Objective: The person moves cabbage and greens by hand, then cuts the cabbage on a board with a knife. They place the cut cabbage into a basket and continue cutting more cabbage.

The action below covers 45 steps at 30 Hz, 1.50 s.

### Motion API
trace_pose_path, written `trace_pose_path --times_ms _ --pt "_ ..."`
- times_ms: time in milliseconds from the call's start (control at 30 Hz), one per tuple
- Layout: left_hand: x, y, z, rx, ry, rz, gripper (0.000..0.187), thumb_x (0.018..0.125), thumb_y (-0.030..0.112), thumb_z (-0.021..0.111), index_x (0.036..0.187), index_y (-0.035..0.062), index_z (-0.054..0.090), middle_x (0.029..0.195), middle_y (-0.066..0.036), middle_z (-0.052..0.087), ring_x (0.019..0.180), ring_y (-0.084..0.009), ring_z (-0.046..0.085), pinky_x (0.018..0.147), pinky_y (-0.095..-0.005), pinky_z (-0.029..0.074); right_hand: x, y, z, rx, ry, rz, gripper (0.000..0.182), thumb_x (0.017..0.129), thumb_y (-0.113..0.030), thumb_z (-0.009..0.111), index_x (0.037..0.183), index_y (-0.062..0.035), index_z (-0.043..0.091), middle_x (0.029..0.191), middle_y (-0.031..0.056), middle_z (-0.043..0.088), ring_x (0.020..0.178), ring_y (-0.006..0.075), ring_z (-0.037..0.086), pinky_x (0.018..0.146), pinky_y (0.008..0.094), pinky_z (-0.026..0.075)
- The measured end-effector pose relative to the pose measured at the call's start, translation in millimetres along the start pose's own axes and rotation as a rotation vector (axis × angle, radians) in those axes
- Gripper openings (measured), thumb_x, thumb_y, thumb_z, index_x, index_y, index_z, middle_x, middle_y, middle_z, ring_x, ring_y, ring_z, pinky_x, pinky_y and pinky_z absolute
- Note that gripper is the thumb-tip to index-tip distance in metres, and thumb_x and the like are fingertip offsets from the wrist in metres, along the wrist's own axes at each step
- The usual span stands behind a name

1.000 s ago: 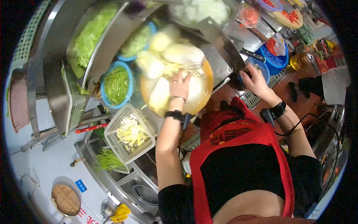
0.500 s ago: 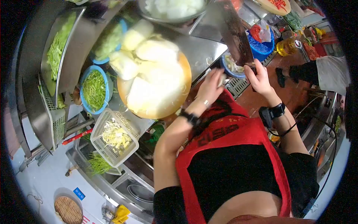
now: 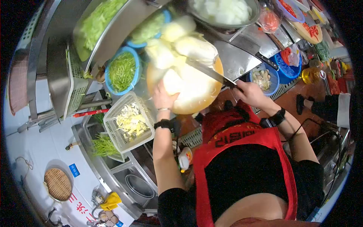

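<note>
On the round, brightly lit cutting board lie several pale napa cabbages. My left hand rests at the board's left side, its fingers against a cut piece of napa cabbage. Wrapped round the dark handle of a kitchen knife is my right hand, at the board's right edge. The blade points left over the board, overlapping the cabbages in this view. Glare washes out the middle of the board.
Left of the board stand a blue bowl of green shreds and a white basket of pale cut pieces. A metal bowl of white chunks sits behind. Another black-handled knife lies right, near a blue basin. A person's leg shows far right.
My left hand has gone from beside my right hand to the cabbage on the board. The knife has swung from pointing away at the right to lying across the board. The view has shifted.
</note>
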<state>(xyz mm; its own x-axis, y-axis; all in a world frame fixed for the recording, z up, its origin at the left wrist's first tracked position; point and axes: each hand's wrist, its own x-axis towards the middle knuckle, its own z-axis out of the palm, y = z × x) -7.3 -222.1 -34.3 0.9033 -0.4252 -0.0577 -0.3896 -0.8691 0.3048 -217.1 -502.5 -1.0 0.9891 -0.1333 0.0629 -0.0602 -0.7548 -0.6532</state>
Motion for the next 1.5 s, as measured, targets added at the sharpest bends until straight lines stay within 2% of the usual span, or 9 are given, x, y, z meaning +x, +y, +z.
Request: trace_pose_path --times_ms 133,400,533,600,800,1000,1233,1400,1500 --pt "-28.3 -3.0 33.0 0.136 0.139 0.219 0.092 0.052 0.035 0.079 0.128 0.0107 0.034 0.122 -0.022 0.041 0.110 -0.0377 0.043 0.091 -0.0452 0.038 25.3 -12.9 25.4 -0.117 -0.047 -0.080 0.018 0.080 -0.020 0.054 0.084 -0.0028 0.048 0.057 0.0194 0.053 0.054 0.0375 0.055 0.049 0.0451 0.044" --pt "-51.0 9.7 48.3 -0.035 0.226 0.078 0.088 0.053 0.031 0.079 0.125 0.0070 0.033 0.121 -0.020 0.039 0.108 -0.0379 0.043 0.089 -0.0446 0.039 73.9 -28.4 92.4 -0.474 -0.327 -0.095 0.023 0.082 -0.019 0.046 0.100 -0.0057 0.047 0.061 0.0155 0.059 0.058 0.0329 0.060 0.047 0.0435 0.046" --pt "-48.1 10.3 44.4 -0.051 0.290 0.119 0.087 0.052 0.030 0.079 0.123 0.0055 0.036 0.119 -0.019 0.039 0.107 -0.0384 0.043 0.087 -0.0453 0.040 85.2 -43.2 84.8 -0.415 -0.258 -0.010 0.017 0.081 -0.019 0.046 0.090 -0.0051 0.047 0.058 0.0118 0.058 0.050 0.0308 0.058 0.044 0.0424 0.045" --pt "-47.7 11.0 44.9 -0.056 0.313 0.099 0.086 0.050 0.030 0.079 0.122 0.0050 0.039 0.118 -0.020 0.040 0.106 -0.0386 0.043 0.087 -0.0456 0.040 86.6 -55.0 52.7 -0.364 -0.426 0.031 0.026 0.081 -0.017 0.045 0.103 -0.0031 0.047 0.068 0.0124 0.062 0.061 0.0303 0.062 0.051 0.0415 0.049" --pt "-45.6 13.3 47.3 -0.057 0.341 0.059 0.085 0.051 0.030 0.079 0.121 0.0046 0.040 0.118 -0.019 0.039 0.106 -0.0377 0.043 0.088 -0.0453 0.039 90.9 -40.9 107.6 -0.504 -0.337 -0.059 0.025 0.082 -0.021 0.046 0.100 -0.0048 0.047 0.068 0.0142 0.061 0.061 0.0332 0.061 0.052 0.0440 0.047" --pt "-49.8 17.1 50.2 -0.080 0.350 -0.015 0.086 0.051 0.030 0.080 0.123 0.0061 0.038 0.118 -0.018 0.040 0.107 -0.0372 0.043 0.089 -0.0442 0.038 90.9 -72.9 46.3 -0.396 -0.435 0.035 0.023 0.082 -0.019 0.045 0.100 -0.0042 0.047 0.073 0.0144 0.063 0.067 0.0304 0.063 0.057 0.0415 0.049" --pt "-56.5 12.6 43.9 -0.066 0.339 0.005 0.089 0.053 0.037 0.080 0.124 0.0054 0.037 0.121 -0.019 0.039 0.110 -0.0370 0.041 0.091 -0.0444 0.037 100.8 -56.3 99.1 -0.448 -0.425 -0.003 0.024 0.083 -0.020 0.046 0.100 -0.0040 0.047 0.075 0.0168 0.063 0.068 0.0327 0.062 0.058 0.0438 0.049" --pt "-74.1 -11.1 48.7 -0.236 0.381 0.189 0.068 0.063 0.029 0.073 0.119 0.0044 0.045 0.123 -0.020 0.038 0.113 -0.0374 0.039 0.092 -0.0439 0.037 92.3 -85.4 47.7 -0.379 -0.405 0.008 0.024 0.082 -0.018 0.045 0.100 -0.0024 0.048 0.074 0.0153 0.064 0.070 0.0317 0.063 0.060 0.0410 0.050" --pt "-78.4 -12.7 57.4 -0.225 0.412 0.254 0.053 0.068 0.019 0.069 0.115 0.0039 0.049 0.120 -0.018 0.040 0.112 -0.0367 0.040 0.091 -0.0434 0.038 96.0 -46.3 111.8 -0.417 -0.387 -0.056 0.022 0.082 -0.016 0.044 0.099 -0.0034 0.049 0.071 0.0149 0.063 0.065 0.0326 0.062 0.059 0.0419 0.049"
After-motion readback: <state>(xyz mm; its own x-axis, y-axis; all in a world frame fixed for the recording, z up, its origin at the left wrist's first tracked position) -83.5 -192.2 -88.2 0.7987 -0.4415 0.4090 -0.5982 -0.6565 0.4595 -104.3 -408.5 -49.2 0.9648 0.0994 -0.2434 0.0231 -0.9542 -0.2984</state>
